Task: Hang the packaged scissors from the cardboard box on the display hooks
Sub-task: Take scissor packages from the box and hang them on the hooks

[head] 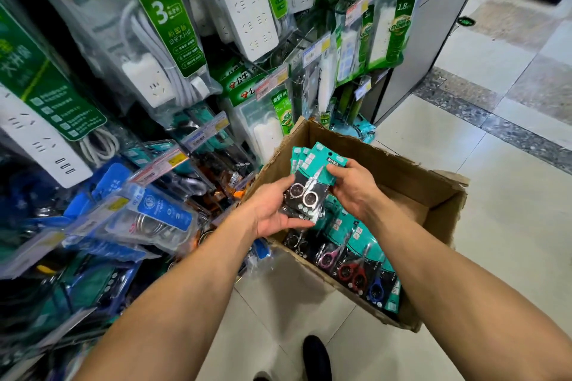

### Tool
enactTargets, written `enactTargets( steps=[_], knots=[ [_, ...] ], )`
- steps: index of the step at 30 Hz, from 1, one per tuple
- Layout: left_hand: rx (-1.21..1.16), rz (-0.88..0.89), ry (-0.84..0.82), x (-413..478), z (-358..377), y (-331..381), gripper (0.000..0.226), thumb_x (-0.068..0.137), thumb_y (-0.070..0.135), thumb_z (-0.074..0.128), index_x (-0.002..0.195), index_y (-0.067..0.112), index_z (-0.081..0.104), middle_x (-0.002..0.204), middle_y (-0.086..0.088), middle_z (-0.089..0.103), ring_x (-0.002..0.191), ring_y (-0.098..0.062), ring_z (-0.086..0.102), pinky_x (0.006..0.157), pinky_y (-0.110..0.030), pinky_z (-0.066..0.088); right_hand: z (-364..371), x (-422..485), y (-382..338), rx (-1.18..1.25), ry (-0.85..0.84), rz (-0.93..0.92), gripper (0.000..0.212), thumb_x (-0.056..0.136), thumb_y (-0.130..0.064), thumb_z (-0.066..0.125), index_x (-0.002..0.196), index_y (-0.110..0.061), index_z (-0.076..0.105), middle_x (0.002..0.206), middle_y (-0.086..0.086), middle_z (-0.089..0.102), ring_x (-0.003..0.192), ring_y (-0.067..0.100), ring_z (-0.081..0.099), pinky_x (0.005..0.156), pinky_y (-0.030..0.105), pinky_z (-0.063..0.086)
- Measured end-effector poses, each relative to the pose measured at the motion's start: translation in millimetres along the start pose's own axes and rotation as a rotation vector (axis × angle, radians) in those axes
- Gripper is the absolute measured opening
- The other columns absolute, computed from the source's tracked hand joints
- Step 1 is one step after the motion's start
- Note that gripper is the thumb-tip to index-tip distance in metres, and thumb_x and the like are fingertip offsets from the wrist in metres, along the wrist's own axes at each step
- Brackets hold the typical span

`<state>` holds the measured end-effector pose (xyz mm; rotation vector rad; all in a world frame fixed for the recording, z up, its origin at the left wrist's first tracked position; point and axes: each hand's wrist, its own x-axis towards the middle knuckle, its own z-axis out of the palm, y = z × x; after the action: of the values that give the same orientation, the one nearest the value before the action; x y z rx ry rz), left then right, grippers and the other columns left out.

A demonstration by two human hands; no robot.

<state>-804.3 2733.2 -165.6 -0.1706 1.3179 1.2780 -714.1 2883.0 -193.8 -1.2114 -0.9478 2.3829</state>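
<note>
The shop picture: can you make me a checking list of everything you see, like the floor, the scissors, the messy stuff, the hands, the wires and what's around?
Surface: pale tiled floor, with the cardboard box standing open on it.
Job's things: a fanned bunch of teal-carded scissor packs held over the box; more packs lie inside, with pink, red and blue handles.
Clutter: crowded blue and clear packets hang low on the rack.
Grippers: left hand supports the bunch from below; right hand pinches its top cards.
Cables: white cords coiled inside the power strip packages.
Surroundings: grey pillar, a dark shoe below.
</note>
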Motion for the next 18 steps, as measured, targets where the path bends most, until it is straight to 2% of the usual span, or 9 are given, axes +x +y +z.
enactTargets(
  steps=[3,5,7,9,13,16,18],
  knots=[
    [0.076,0.023,0.029,-5.4,-1.1,-9.5,0.026,0.106,0.025,0.046,0.127,0.014,0.056,0.099,-0.009,0.076,0.091,-0.026,0.072,0.077,-0.051,0.06,-4.8,-4.9,10.1,-0.107,0.026,0.026,0.027,0.094,0.004,0.058,0.119,-0.005,0.053,0.11,0.018,0.073,0.094,0.03,0.073,0.078,0.045,0.06],
    [0.134,0.033,0.06,-7.6,-1.6,-13.2,0.022,0.103,0.019,0.053,0.124,0.013,0.055,0.095,-0.007,0.076,0.087,-0.023,0.073,0.076,-0.048,0.061,-7.0,-8.6,15.5,-0.149,0.049,0.028,0.03,0.092,0.005,0.06,0.119,-0.007,0.054,0.114,0.017,0.072,0.099,0.031,0.071,0.076,0.044,0.059],
    [0.181,0.039,0.117,-7.5,-2.5,-16.0,0.028,0.099,0.013,0.059,0.126,0.01,0.052,0.1,-0.007,0.073,0.087,-0.021,0.072,0.076,-0.048,0.061,-9.6,-10.3,20.1,-0.137,0.051,0.034,0.032,0.091,0.008,0.058,0.119,-0.008,0.053,0.117,0.019,0.07,0.098,0.032,0.07,0.076,0.046,0.058],
    [0.206,0.029,0.161,-6.3,-3.1,-19.9,0.034,0.099,0.016,0.061,0.129,0.009,0.049,0.106,-0.008,0.071,0.089,-0.022,0.072,0.075,-0.047,0.062,-11.0,-11.1,23.7,-0.115,0.053,0.052,0.034,0.091,0.011,0.055,0.12,-0.007,0.052,0.114,0.02,0.07,0.092,0.031,0.07,0.08,0.051,0.058],
    [0.257,0.016,0.183,-3.3,2.4,-25.6,0.028,0.106,0.035,0.046,0.126,0.016,0.049,0.105,-0.006,0.071,0.086,-0.022,0.071,0.069,-0.044,0.063,-11.3,-10.1,26.6,-0.066,0.092,0.052,0.039,0.089,0.015,0.055,0.123,-0.002,0.051,0.114,0.025,0.069,0.095,0.038,0.071,0.083,0.057,0.058],
    [0.364,0.052,0.211,1.7,7.8,-27.3,0.024,0.107,0.036,0.04,0.124,0.023,0.051,0.113,-0.006,0.07,0.092,-0.022,0.07,0.079,-0.047,0.061,-12.9,-11.7,24.4,-0.037,0.123,0.038,0.039,0.09,0.017,0.053,0.125,0.002,0.048,0.109,0.025,0.069,0.091,0.038,0.071,0.076,0.053,0.06],
    [0.386,0.058,0.211,0.4,10.7,-27.3,0.024,0.108,0.035,0.039,0.119,0.023,0.056,0.112,-0.006,0.072,0.097,-0.023,0.07,0.086,-0.047,0.059,-14.6,-13.5,23.5,-0.037,0.126,0.031,0.037,0.091,0.016,0.053,0.125,0.002,0.048,0.113,0.026,0.068,0.097,0.039,0.07,0.081,0.055,0.059]
  ],
)
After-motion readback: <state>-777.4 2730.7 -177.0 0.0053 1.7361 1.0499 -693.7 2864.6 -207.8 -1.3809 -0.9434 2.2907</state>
